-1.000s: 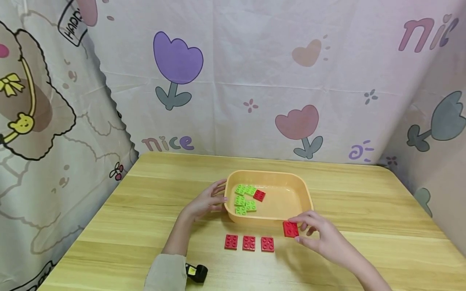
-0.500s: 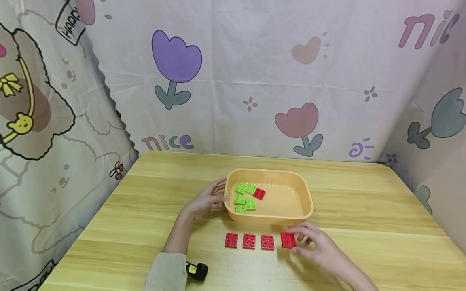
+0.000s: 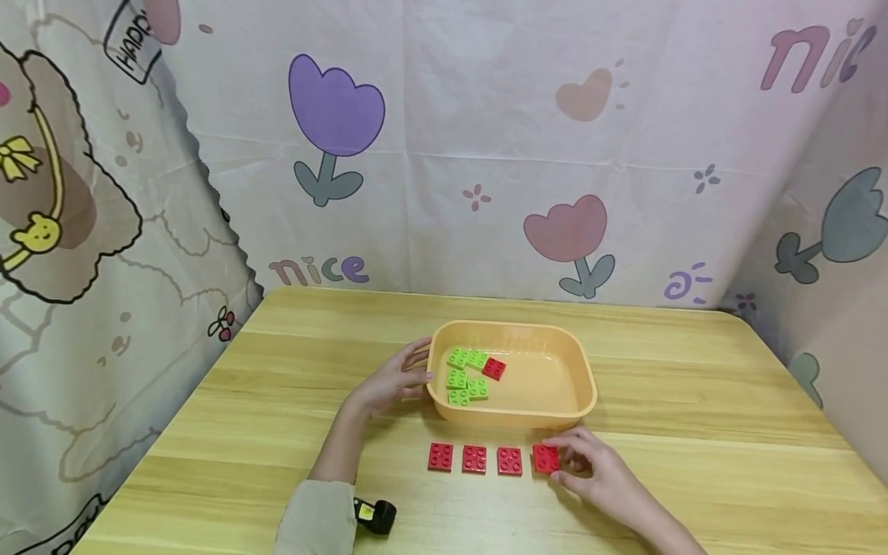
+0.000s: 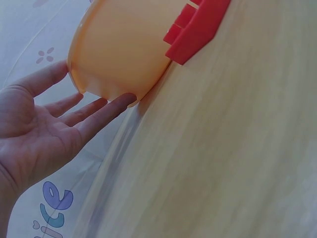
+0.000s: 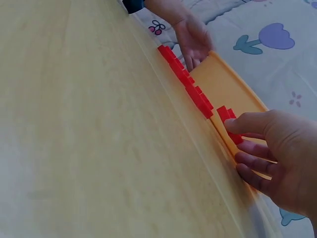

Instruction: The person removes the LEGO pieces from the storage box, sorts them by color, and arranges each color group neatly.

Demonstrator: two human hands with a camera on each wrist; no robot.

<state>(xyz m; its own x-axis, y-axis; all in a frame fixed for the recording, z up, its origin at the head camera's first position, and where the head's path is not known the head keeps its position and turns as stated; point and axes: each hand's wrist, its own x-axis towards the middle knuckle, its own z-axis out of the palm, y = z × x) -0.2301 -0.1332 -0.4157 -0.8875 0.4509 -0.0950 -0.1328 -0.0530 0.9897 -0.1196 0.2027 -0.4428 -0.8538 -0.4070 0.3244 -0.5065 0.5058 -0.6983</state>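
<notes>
My right hand (image 3: 600,474) pinches a red toy brick (image 3: 545,459) between thumb and fingers, at the right end of a row. In the right wrist view this brick (image 5: 228,125) is tilted slightly above the table. Three other red bricks (image 3: 509,462) lie studs up to its left, evenly spaced. Behind the row stands an orange plastic bin (image 3: 516,416). My left hand (image 3: 391,381) touches the bin's left wall with its fingertips, the fingers fairly straight in the left wrist view. Inside the bin, several light green bricks (image 3: 477,388) and one red brick (image 3: 494,368) lie on the left side.
A black device with a yellow label (image 3: 375,516) sits by my left sleeve (image 3: 317,518). The wooden table (image 3: 694,401) ends at a printed cloth backdrop (image 3: 444,154). Another cloth hangs along the left.
My right hand has carried the red brick down from beside the bin's front right corner and leftward, to the end of the red row. My left hand stays at the bin.
</notes>
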